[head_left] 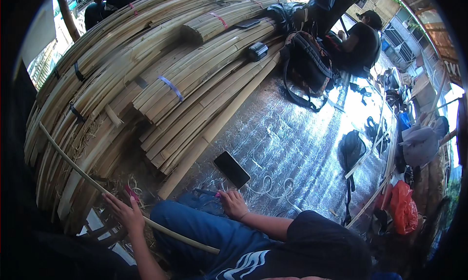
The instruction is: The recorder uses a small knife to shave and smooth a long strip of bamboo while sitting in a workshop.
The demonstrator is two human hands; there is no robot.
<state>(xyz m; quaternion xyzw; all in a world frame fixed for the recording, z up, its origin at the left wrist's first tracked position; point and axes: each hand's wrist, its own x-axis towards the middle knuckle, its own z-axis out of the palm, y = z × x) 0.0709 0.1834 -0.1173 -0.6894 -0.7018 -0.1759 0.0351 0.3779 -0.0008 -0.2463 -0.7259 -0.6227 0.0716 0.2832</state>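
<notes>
Currently left hand (pixel 124 211) rests open, fingers spread, on a long bamboo strip (pixel 87 177) that runs diagonally under the palm and across the blue-trousered knee (pixel 195 224). Right hand (pixel 233 203) is loosely curled, fingertips on the silver floor mat (pixel 287 138), just below a black phone (pixel 232 169). Bundled bamboo slats (pixel 161 70) are stacked beyond.

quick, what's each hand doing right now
Left hand: fingers spread open, resting on a long bamboo strip.
Right hand: loosely curled on the mat near a phone, holding nothing clear.
</notes>
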